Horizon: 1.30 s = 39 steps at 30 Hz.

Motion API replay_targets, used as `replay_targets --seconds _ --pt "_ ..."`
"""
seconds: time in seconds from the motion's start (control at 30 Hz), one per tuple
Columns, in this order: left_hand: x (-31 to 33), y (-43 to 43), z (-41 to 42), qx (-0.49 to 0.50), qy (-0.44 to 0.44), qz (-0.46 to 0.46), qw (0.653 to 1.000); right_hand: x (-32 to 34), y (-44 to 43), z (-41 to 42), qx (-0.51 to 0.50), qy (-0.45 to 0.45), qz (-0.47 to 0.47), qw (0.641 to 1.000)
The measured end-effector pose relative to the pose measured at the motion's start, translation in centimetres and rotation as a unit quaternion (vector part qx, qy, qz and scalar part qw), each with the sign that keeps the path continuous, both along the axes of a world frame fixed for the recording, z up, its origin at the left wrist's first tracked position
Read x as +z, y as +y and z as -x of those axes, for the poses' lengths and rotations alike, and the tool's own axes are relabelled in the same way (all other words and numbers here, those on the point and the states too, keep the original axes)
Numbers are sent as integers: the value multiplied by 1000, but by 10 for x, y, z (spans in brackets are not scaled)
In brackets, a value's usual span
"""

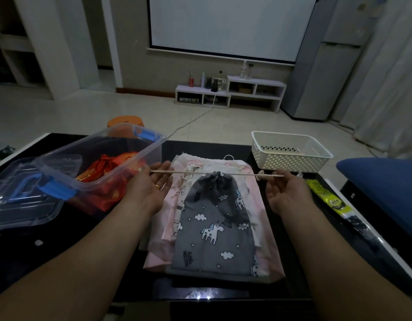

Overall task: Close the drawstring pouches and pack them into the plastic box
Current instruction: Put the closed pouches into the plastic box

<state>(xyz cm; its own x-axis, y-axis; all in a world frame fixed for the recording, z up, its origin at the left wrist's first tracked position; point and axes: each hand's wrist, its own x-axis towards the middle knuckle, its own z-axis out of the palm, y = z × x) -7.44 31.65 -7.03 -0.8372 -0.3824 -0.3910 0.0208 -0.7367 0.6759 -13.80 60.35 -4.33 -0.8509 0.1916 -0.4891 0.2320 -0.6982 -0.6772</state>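
Grey pouch (213, 228): is lying flat at the centre of the dark table (207, 147), on top of a stack of pink pouches (158, 251); its neck is pointing to 12 o'clock and is gathered tight.
Drawstring (188, 172): is stretching taut across the neck, from 9 o'clock to 3 o'clock.
Left hand (154, 186): palm turned up, is pinching the 9 o'clock end of the cord at thumb and fingers; the exact contact is hard to make out.
Right hand (286, 193): fingers curled, is gripping the 3 o'clock end of the cord.
Plastic box (103, 147): is standing open at 10 o'clock from the grey pouch, with red pouches (107, 167) lying inside; its lid (19, 200) is resting at 9 o'clock, off the box.
Surroundings: a white basket (290, 154) is sitting at 2 o'clock, a green packet (325, 198) at 3 o'clock beyond the right hand.
Step in hand (judged): the cinching is looking complete; the lift to 10 o'clock is coming next.
Risk, cord: pulling harder on a neck already closed is likely to snap the cord or tear its channel.
Risk, lift: raising the pouch by the cord alone is inviting it to swing and snag the box rim.
Risk, stack: dragging rather than lifting is liable to pull the pink pouches askew.
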Motion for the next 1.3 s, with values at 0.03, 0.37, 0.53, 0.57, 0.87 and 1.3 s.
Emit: replay_targets --seconds 0.03,0.37,0.53,0.57,0.87,1.3 --pt "-1 1 -1 2 -2 6 1000 -2 2 2 -10 -5 -10 1000" --pt "14 38 -17 -93 32 371 924 8 -28 -21 93 106 -273 952" --pt "38 73 -21 -213 124 560 791 32 -60 -43 221 298 -478 796" --pt "39 75 -21 -229 143 560 783 32 -64 -44 234 320 -501 770" --pt "56 67 -8 -248 158 370 881 31 -61 -44 337 298 -466 762" --pt "64 37 5 -153 129 145 969 -1 -69 -42 431 292 -547 655"
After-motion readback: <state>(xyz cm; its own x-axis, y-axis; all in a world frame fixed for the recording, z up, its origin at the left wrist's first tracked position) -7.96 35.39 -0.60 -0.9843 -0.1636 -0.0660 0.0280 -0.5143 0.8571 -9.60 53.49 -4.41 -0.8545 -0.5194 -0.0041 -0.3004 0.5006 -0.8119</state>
